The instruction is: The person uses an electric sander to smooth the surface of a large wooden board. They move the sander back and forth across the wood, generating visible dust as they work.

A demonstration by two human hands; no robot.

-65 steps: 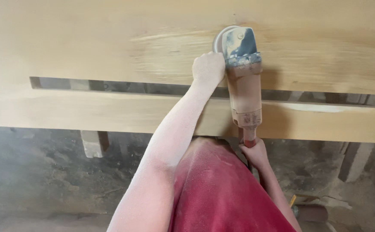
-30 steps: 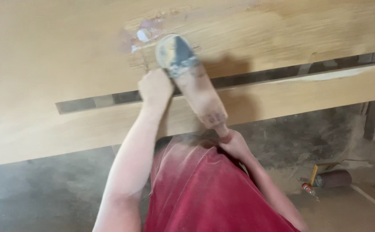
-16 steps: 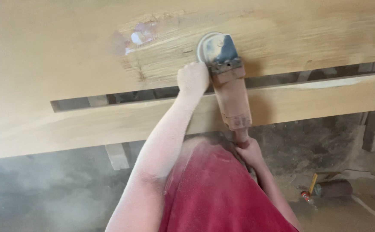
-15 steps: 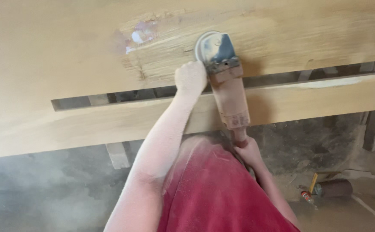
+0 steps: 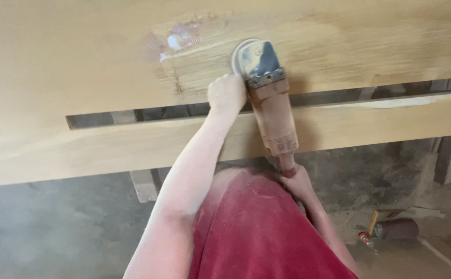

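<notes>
Head view looks down on a person in a red shirt (image 5: 266, 232) working a dusty grinder (image 5: 269, 98) on a wide wooden slab (image 5: 80, 62). Left hand (image 5: 227, 94) is closed around the side handle at the tool's neck, at about 9 o'clock from the head, knuckles up. Right hand (image 5: 296, 183) is wrapped shut around the tail end of the body, close to the shirt.

Grinder's long axis runs nearly 12 to 6 o'clock, tipped slightly toward 11, with the round disc (image 5: 246, 56) at the far end pressed flat on the slab. Left hand is the nearer of the two to the disc; right hand sits at 6 o'clock, at the opposite end of the body.

A pale filled patch (image 5: 176, 41) lies on the slab at about 10 o'clock from the disc, near but apart from it. A long slot (image 5: 148, 114) crosses the slab beneath the tool body. On the floor at 4 o'clock lie a dark can (image 5: 397, 229) and a small tool (image 5: 366, 238).
</notes>
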